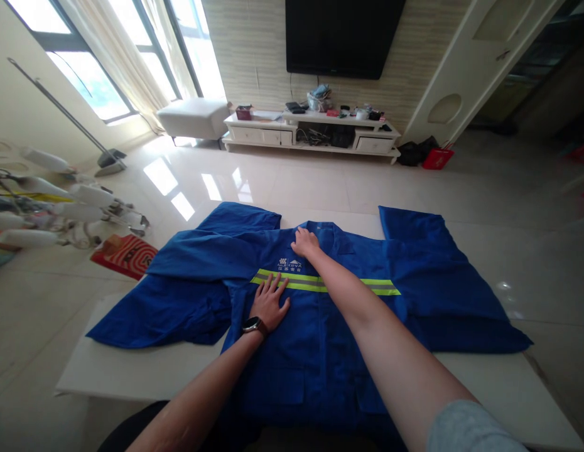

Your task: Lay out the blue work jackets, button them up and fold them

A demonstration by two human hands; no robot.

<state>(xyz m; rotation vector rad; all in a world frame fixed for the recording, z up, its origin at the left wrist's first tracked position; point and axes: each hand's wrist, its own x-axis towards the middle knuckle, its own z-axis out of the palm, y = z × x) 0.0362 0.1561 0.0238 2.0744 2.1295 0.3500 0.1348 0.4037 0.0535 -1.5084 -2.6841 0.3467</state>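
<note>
A blue work jacket [339,339] lies spread front side up on a pale table [98,370], its sleeves out to both sides. A yellow-green reflective band [381,287] crosses its chest, below white printed logos [290,264]. My left hand [270,303], with a dark watch at the wrist, rests flat on the chest with its fingers spread over the band. Beside the collar [326,233], my right hand [305,242] is closed at the shoulder, its fingers bent against the blue cloth.
On the left stand a rack of white thread cones [31,238] and a red bag [127,254] on the floor. Beyond the table are a white TV cabinet [311,135], a white stool [193,117] and a wall-mounted television [343,37]. Another red bag [437,159] stands beside the cabinet.
</note>
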